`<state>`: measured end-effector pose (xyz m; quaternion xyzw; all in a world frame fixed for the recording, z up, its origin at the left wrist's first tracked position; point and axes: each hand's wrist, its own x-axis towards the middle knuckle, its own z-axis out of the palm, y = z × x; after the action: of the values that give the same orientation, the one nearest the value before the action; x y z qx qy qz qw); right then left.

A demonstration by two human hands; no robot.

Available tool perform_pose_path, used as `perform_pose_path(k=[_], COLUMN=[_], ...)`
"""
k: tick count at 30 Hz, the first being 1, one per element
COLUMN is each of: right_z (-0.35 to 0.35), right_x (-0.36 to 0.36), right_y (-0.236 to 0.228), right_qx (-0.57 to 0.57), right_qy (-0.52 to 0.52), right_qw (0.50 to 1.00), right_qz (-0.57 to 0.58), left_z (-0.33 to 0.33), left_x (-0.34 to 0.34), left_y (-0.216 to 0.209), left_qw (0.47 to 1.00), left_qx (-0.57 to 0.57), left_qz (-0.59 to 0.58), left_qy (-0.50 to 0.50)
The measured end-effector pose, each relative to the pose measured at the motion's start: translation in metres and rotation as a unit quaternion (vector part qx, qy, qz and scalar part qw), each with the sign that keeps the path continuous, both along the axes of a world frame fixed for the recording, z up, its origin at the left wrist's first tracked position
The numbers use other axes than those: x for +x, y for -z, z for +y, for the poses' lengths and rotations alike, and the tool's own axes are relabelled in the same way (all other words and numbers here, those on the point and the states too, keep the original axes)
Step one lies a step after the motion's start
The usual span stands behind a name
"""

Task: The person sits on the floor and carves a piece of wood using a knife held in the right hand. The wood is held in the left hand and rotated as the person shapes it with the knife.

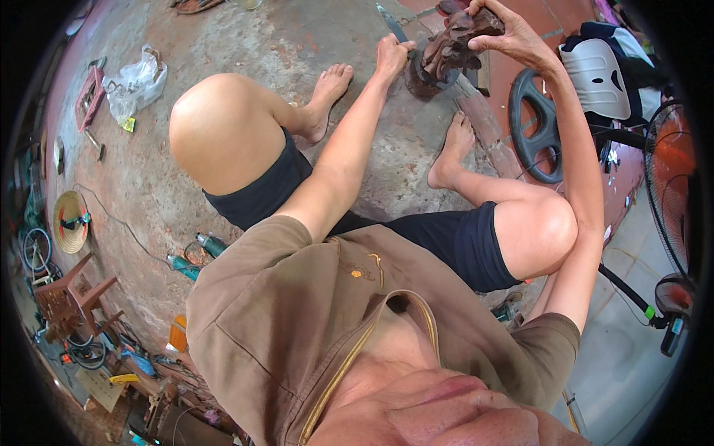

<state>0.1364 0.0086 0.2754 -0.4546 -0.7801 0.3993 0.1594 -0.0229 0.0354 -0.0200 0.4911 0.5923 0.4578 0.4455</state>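
Gripping the top of a dark wood carving (446, 52) at upper centre, the right hand (500, 31) steadies it. The left hand (392, 56) clenches a chisel (392, 26) against its left side. A black wheel (537, 126) lies right; bare feet flank the carving.

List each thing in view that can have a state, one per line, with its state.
wood carving: upright on the ground, gripped at the top
right hand: closed on the carving's top
left hand: gripping a chisel
chisel: blade pointing away, beside the carving
plastic bag: crumpled, lying on the floor
standing fan: upright; spinning or not, cannot tell

Bare floor (245, 44) left of carving (446, 48) — wheel (537, 126) crowding right
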Motion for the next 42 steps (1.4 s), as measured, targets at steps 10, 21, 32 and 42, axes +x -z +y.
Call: perform_pose_path(k=[10,21,32,42], right_z=[-0.008,-0.003,0.0,-0.004], right_x=[-0.008,-0.003,0.019,0.013], right_y=[0.021,0.021,0.009,0.004], right_qx=[0.221,0.171,0.055,0.053], right_qy=[0.138,0.113,0.045,0.015], right_qw=[0.962,0.975,0.997,0.998], right_qz=[-0.078,-0.084,-0.015,-0.042], left_z=[-0.024,-0.002,-0.027,-0.044], left_x=[-0.002,-0.008,-0.004,-0.003], left_y=[-0.015,-0.019,-0.025,-0.032], left_qw=[0.985,0.999,0.985,0.989], left_qx=[-0.047,-0.008,-0.065,-0.022], left_qz=[-0.162,0.024,-0.16,-0.117], left_qy=[0.031,0.041,0.028,0.087])
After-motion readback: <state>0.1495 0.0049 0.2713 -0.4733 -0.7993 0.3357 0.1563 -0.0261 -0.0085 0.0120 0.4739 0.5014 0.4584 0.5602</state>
